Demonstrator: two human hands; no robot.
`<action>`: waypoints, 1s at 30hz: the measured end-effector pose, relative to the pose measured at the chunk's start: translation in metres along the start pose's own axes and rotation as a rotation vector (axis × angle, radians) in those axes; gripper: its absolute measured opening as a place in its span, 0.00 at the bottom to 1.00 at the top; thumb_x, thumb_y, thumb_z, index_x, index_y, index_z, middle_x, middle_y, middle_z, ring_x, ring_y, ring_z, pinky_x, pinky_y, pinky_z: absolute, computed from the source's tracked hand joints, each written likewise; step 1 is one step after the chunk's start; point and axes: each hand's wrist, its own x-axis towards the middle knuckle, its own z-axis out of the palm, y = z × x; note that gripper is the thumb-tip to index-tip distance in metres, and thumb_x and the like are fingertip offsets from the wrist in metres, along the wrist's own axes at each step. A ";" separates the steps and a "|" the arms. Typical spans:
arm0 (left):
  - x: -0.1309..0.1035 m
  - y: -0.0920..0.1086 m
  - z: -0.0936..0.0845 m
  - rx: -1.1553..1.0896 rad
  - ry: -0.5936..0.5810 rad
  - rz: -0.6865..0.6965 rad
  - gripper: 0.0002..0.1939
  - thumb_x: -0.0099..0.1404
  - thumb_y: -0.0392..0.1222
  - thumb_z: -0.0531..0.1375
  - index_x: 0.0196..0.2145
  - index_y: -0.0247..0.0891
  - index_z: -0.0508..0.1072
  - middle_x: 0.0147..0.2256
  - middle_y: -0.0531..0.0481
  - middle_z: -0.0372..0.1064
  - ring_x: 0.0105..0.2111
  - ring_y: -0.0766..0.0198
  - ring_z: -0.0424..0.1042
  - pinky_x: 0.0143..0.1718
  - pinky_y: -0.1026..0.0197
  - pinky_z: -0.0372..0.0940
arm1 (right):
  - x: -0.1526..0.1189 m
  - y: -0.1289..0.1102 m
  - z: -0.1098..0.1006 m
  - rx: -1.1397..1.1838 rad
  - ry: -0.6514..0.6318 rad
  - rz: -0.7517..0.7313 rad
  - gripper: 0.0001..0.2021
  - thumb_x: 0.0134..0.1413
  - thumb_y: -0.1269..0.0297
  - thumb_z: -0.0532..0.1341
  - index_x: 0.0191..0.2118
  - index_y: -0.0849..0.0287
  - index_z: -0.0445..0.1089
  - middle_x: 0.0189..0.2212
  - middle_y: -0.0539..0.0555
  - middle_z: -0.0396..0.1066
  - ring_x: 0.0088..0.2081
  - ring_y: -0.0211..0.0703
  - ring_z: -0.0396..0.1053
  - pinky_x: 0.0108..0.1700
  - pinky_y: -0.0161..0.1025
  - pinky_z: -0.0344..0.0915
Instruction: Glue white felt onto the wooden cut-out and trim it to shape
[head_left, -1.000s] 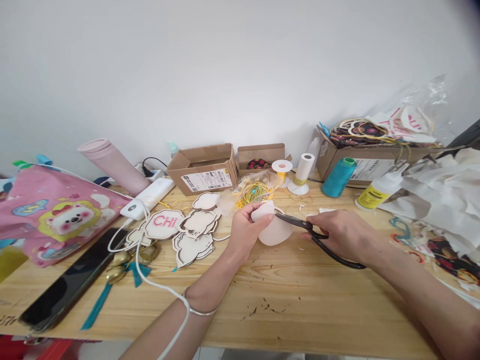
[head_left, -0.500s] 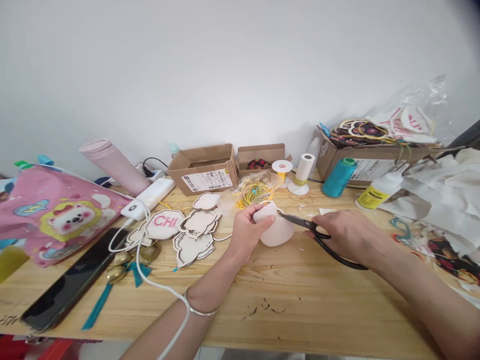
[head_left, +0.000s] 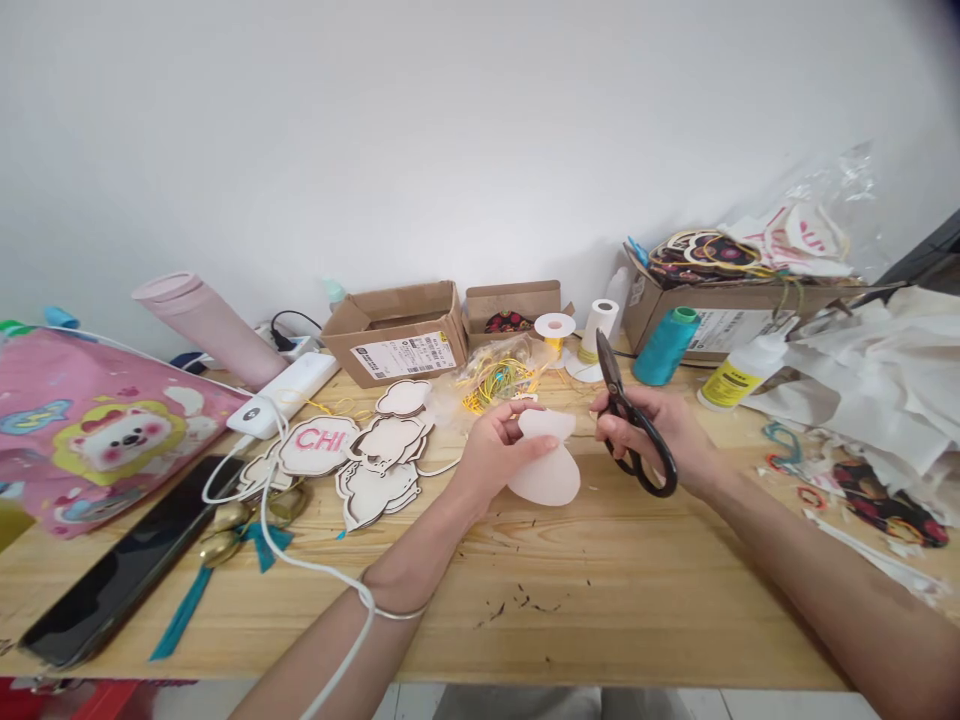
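A white curved-edge piece (head_left: 547,475) is pinched between the thumb and fingers of my left hand (head_left: 499,450), above the middle of the wooden table (head_left: 637,610). To its right, my right hand (head_left: 660,430) is wrapped round black scissors (head_left: 637,440). Their blades look closed, point up and stand apart from the white piece. Left of my left hand lie white cloud-shaped pieces (head_left: 386,440) and one marked "CHI" (head_left: 315,446). Behind the hands is a tangle of yellow and green cord (head_left: 499,385).
Along the wall stand cardboard boxes (head_left: 401,350), a white roll (head_left: 600,325), a teal thread cone (head_left: 666,348) and a glue bottle (head_left: 739,375). A white cable (head_left: 322,570) crosses my left forearm. A phone (head_left: 127,560) and pink bag (head_left: 112,430) lie left.
The scissors have come away from the white piece and turned from pointing left to pointing up. More of the white piece's notched outline now shows. The view has shifted slightly.
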 end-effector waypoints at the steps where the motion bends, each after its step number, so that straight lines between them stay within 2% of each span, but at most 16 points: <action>1: -0.001 0.000 0.002 0.029 -0.025 -0.004 0.25 0.42 0.40 0.68 0.39 0.36 0.68 0.29 0.48 0.73 0.26 0.63 0.71 0.25 0.64 0.64 | 0.000 0.002 0.003 0.048 -0.001 0.017 0.24 0.29 0.46 0.65 0.29 0.58 0.63 0.14 0.43 0.59 0.15 0.32 0.57 0.17 0.32 0.57; 5: -0.001 -0.002 0.005 0.040 -0.019 0.006 0.25 0.40 0.42 0.68 0.38 0.38 0.68 0.31 0.48 0.74 0.28 0.61 0.72 0.27 0.62 0.65 | 0.001 0.014 0.009 0.172 0.048 0.037 0.23 0.27 0.51 0.68 0.30 0.59 0.63 0.16 0.44 0.62 0.16 0.31 0.59 0.17 0.31 0.57; 9: 0.001 -0.002 0.003 0.018 -0.010 -0.008 0.27 0.41 0.42 0.68 0.40 0.38 0.67 0.32 0.47 0.74 0.28 0.61 0.72 0.28 0.61 0.65 | 0.002 0.019 0.010 0.204 0.114 -0.007 0.22 0.32 0.51 0.66 0.32 0.59 0.63 0.16 0.43 0.60 0.16 0.32 0.58 0.17 0.32 0.57; 15: 0.001 -0.005 0.004 0.043 -0.031 0.023 0.27 0.42 0.42 0.68 0.42 0.38 0.67 0.30 0.49 0.74 0.26 0.63 0.72 0.26 0.63 0.65 | 0.003 0.022 0.012 0.130 0.021 0.002 0.22 0.26 0.54 0.69 0.30 0.59 0.64 0.16 0.42 0.59 0.16 0.29 0.55 0.17 0.31 0.55; 18: 0.000 -0.007 0.005 -0.094 -0.021 -0.026 0.26 0.44 0.40 0.68 0.42 0.37 0.68 0.35 0.47 0.73 0.31 0.63 0.72 0.31 0.63 0.66 | 0.006 0.027 0.013 0.218 0.117 -0.003 0.22 0.30 0.52 0.68 0.31 0.59 0.62 0.17 0.42 0.59 0.17 0.31 0.58 0.18 0.32 0.57; 21: -0.001 -0.006 0.006 -0.209 -0.064 -0.100 0.21 0.46 0.39 0.67 0.40 0.35 0.71 0.39 0.44 0.72 0.35 0.62 0.71 0.34 0.61 0.68 | 0.007 0.031 0.011 0.260 0.212 -0.053 0.22 0.33 0.51 0.67 0.32 0.57 0.61 0.17 0.43 0.59 0.18 0.33 0.60 0.19 0.32 0.60; 23: -0.001 -0.004 0.005 -0.219 -0.031 -0.065 0.18 0.47 0.40 0.66 0.38 0.34 0.72 0.39 0.44 0.72 0.34 0.63 0.71 0.32 0.63 0.68 | 0.007 0.031 0.007 0.240 0.174 -0.069 0.20 0.37 0.50 0.65 0.33 0.58 0.62 0.18 0.44 0.62 0.19 0.33 0.61 0.22 0.33 0.62; 25: 0.001 -0.002 0.001 -0.195 0.064 0.031 0.17 0.49 0.41 0.65 0.38 0.35 0.72 0.38 0.45 0.72 0.32 0.64 0.71 0.28 0.65 0.67 | 0.007 0.033 0.000 0.222 0.091 -0.075 0.19 0.42 0.50 0.62 0.35 0.59 0.64 0.21 0.48 0.66 0.23 0.35 0.65 0.28 0.35 0.66; 27: 0.003 0.000 -0.006 -0.144 0.161 0.139 0.18 0.50 0.44 0.64 0.40 0.36 0.71 0.37 0.46 0.72 0.31 0.64 0.71 0.25 0.67 0.66 | 0.006 0.036 -0.007 0.222 -0.016 -0.072 0.20 0.45 0.48 0.60 0.38 0.59 0.64 0.24 0.51 0.68 0.28 0.38 0.68 0.35 0.38 0.66; 30: 0.006 0.002 -0.017 -0.059 0.248 0.282 0.20 0.53 0.46 0.62 0.43 0.36 0.68 0.39 0.47 0.71 0.34 0.63 0.70 0.28 0.66 0.66 | 0.005 0.041 -0.017 0.201 -0.197 -0.092 0.23 0.47 0.47 0.57 0.42 0.60 0.63 0.27 0.54 0.69 0.32 0.42 0.68 0.38 0.41 0.66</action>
